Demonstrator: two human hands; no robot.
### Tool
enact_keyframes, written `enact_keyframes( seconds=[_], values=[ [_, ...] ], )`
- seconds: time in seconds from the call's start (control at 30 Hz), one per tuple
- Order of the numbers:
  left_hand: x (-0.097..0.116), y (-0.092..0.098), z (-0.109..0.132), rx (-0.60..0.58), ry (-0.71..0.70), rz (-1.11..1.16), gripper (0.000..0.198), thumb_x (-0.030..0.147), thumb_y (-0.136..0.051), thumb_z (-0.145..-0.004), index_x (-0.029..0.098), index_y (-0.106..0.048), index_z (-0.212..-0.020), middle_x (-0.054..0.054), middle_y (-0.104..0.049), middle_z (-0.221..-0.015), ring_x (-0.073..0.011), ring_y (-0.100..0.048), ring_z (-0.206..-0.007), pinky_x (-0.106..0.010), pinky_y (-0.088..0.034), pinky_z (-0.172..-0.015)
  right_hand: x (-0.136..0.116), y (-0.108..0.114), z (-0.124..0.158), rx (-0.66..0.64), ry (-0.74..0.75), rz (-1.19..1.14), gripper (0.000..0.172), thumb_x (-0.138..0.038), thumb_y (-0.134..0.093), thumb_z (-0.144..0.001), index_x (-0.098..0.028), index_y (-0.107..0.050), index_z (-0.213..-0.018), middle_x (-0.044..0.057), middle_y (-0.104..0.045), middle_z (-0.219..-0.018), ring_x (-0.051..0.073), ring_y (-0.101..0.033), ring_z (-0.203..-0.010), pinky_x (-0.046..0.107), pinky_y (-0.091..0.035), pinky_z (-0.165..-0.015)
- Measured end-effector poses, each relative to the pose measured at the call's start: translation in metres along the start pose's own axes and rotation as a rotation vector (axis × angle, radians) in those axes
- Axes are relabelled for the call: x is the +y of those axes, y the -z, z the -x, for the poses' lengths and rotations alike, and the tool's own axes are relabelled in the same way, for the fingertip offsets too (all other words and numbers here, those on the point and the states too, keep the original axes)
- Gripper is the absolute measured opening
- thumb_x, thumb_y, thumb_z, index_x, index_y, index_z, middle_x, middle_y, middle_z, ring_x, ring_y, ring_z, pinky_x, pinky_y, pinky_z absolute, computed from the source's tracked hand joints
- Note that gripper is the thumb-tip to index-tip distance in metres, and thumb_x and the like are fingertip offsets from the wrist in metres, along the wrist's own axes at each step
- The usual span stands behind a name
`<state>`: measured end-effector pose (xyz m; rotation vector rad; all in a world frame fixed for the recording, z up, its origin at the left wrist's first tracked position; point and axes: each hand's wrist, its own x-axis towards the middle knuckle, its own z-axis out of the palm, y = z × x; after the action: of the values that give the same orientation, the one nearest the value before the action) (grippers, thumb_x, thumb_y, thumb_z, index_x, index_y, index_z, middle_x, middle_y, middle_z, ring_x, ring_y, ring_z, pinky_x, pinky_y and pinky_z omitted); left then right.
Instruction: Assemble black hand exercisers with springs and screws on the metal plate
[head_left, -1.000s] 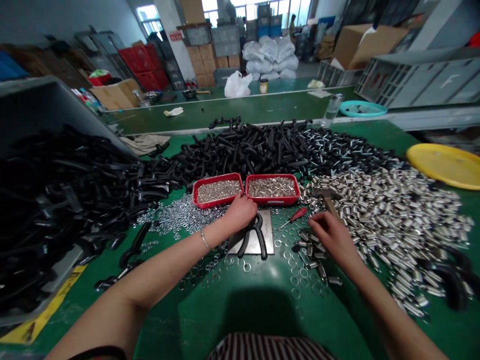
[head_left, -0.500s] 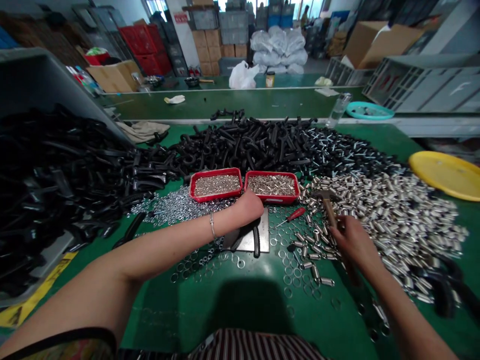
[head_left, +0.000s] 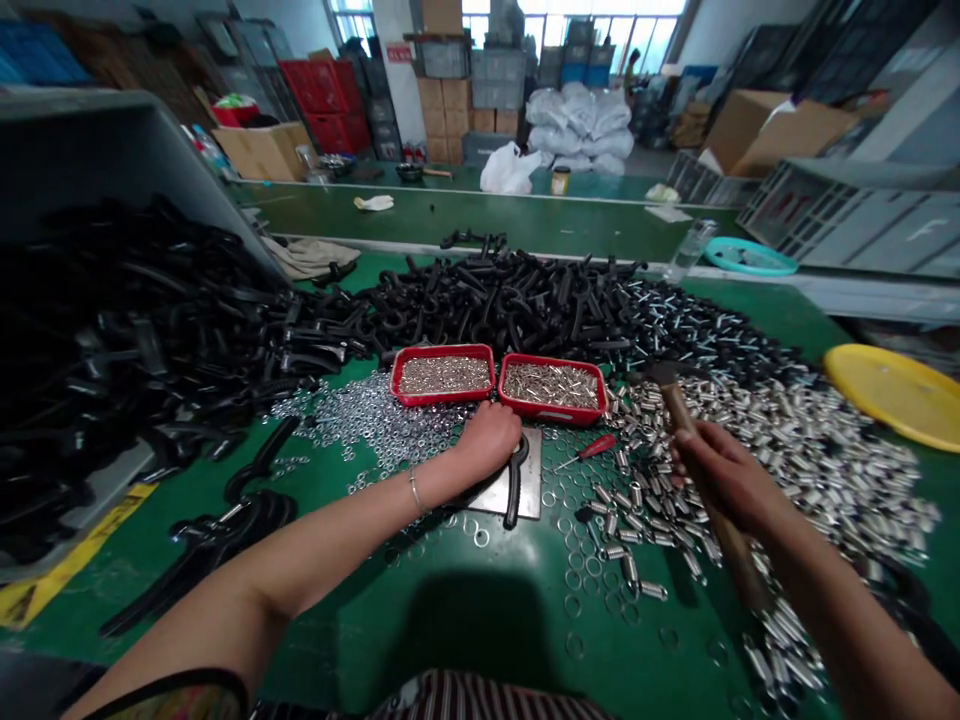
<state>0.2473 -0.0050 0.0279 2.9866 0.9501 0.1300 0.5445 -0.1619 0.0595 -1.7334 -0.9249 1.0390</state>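
Note:
My left hand (head_left: 491, 438) is closed over a small metal plate (head_left: 531, 495), at the curved end of a black plastic handle (head_left: 514, 492). Its fingertips are mostly hidden, but the fingers seem to grip that end. My right hand (head_left: 720, 468) is wrapped round the wooden shaft of a hammer (head_left: 686, 415), whose dark head is raised above the metal sleeves. Just behind my left hand stand a red tray of tiny metal parts (head_left: 397, 385) and a red tray of small pins (head_left: 517, 408). A red-handled screwdriver (head_left: 598, 446) lies right of the plate.
Black handles (head_left: 510, 295) are heaped along the back and fill a grey bin (head_left: 150, 130) at left. Small nuts (head_left: 360, 420) lie left of the trays. Ribbed metal sleeves (head_left: 817, 460) spread at right beside a yellow lid (head_left: 892, 395). Thin rings (head_left: 574, 580) lie in front.
My right hand has lifted the hammer up and nearer to me. My left hand stays at the plate, its fingers showing more. The view has shifted, revealing black handles at lower left.

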Motion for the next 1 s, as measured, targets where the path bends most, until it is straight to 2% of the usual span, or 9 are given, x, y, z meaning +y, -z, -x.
enact_keyframes(
  seconds=[0.17,0.37,0.43,0.57,0.67,0.77,0.83,0.93,1.0],
  values=[
    [-0.014,-0.012,0.044,0.206,0.098,0.254,0.028,0.025,-0.044,-0.101,0.012,-0.064,-0.116,-0.013,-0.066,-0.111,-0.0245,-0.058,-0.106,-0.038,-0.046,-0.094,-0.010,-0.051,0.034,-0.174,0.133,0.235,0.036,-0.052,-0.055,-0.092,-0.026,-0.060,-0.116,0.001,-0.066,-0.074,0.015,-0.052,-0.048,0.028,-0.041,-0.045],
    [-0.008,-0.024,0.081,0.164,-0.105,0.121,0.029,0.023,-0.041,-0.102,0.013,-0.063,-0.118,-0.014,-0.065,-0.113,-0.0269,-0.056,-0.107,-0.043,-0.044,-0.095,-0.020,-0.102,0.035,-0.211,0.383,0.565,0.038,-0.045,-0.046,-0.099,-0.028,-0.057,-0.131,0.008,-0.072,-0.098,0.025,-0.066,-0.079,0.036,-0.047,-0.071],
    [-0.004,-0.027,0.082,0.149,-0.111,0.085,0.029,0.022,-0.040,-0.102,0.011,-0.062,-0.118,-0.015,-0.065,-0.113,-0.0274,-0.056,-0.106,-0.044,-0.044,-0.094,-0.024,-0.111,0.027,-0.176,0.409,0.632,0.037,-0.045,-0.044,-0.100,-0.028,-0.057,-0.130,0.008,-0.071,-0.101,0.025,-0.066,-0.081,0.035,-0.046,-0.071],
    [0.002,-0.026,0.081,0.122,-0.042,0.131,0.028,0.019,-0.041,-0.100,0.011,-0.062,-0.117,-0.014,-0.064,-0.111,-0.0270,-0.057,-0.105,-0.044,-0.044,-0.095,-0.030,-0.114,0.014,-0.261,0.352,0.731,0.029,-0.045,-0.046,-0.099,-0.025,-0.065,-0.108,0.006,-0.067,-0.076,0.023,-0.061,-0.066,0.033,-0.040,-0.061],
    [-0.005,-0.017,0.083,0.184,0.057,0.325,0.028,0.025,-0.049,-0.099,0.014,-0.060,-0.122,-0.012,-0.063,-0.117,-0.0250,-0.056,-0.110,-0.042,-0.045,-0.099,-0.033,-0.113,0.021,-0.305,0.379,0.660,0.031,-0.044,-0.045,-0.100,-0.027,-0.062,-0.120,0.006,-0.068,-0.084,0.023,-0.062,-0.071,0.033,-0.041,-0.063],
    [-0.032,-0.003,0.078,0.314,0.186,0.425,0.026,0.027,-0.048,-0.099,0.015,-0.061,-0.118,-0.011,-0.063,-0.117,-0.0224,-0.057,-0.110,-0.039,-0.046,-0.100,-0.029,-0.117,0.034,-0.266,0.438,0.657,0.031,-0.043,-0.048,-0.099,-0.029,-0.061,-0.123,0.008,-0.070,-0.098,0.023,-0.063,-0.076,0.034,-0.043,-0.066],
    [-0.061,0.007,0.066,0.346,0.242,0.359,0.025,0.026,-0.045,-0.100,0.014,-0.065,-0.111,-0.011,-0.065,-0.111,-0.0224,-0.058,-0.106,-0.038,-0.046,-0.098,-0.024,-0.120,0.038,-0.294,0.419,0.675,0.025,-0.043,-0.052,-0.097,-0.029,-0.066,-0.113,0.007,-0.071,-0.092,0.023,-0.062,-0.071,0.033,-0.042,-0.063],
    [-0.109,0.018,0.038,0.261,0.319,0.148,0.028,0.023,-0.044,-0.098,0.013,-0.070,-0.103,-0.013,-0.067,-0.106,-0.0247,-0.060,-0.104,-0.038,-0.045,-0.096,-0.017,-0.119,0.043,-0.373,0.286,0.547,0.025,-0.047,-0.055,-0.095,-0.027,-0.067,-0.105,0.004,-0.066,-0.074,0.020,-0.059,-0.062,0.031,-0.041,-0.056],
    [-0.136,0.022,0.019,0.137,0.392,0.005,0.027,0.018,-0.048,-0.094,0.011,-0.072,-0.102,-0.016,-0.068,-0.106,-0.0272,-0.062,-0.103,-0.038,-0.045,-0.094,-0.012,-0.113,0.051,-0.344,0.139,0.356,0.031,-0.052,-0.054,-0.094,-0.027,-0.064,-0.110,0.001,-0.063,-0.069,0.017,-0.054,-0.054,0.028,-0.039,-0.048]
  ],
)
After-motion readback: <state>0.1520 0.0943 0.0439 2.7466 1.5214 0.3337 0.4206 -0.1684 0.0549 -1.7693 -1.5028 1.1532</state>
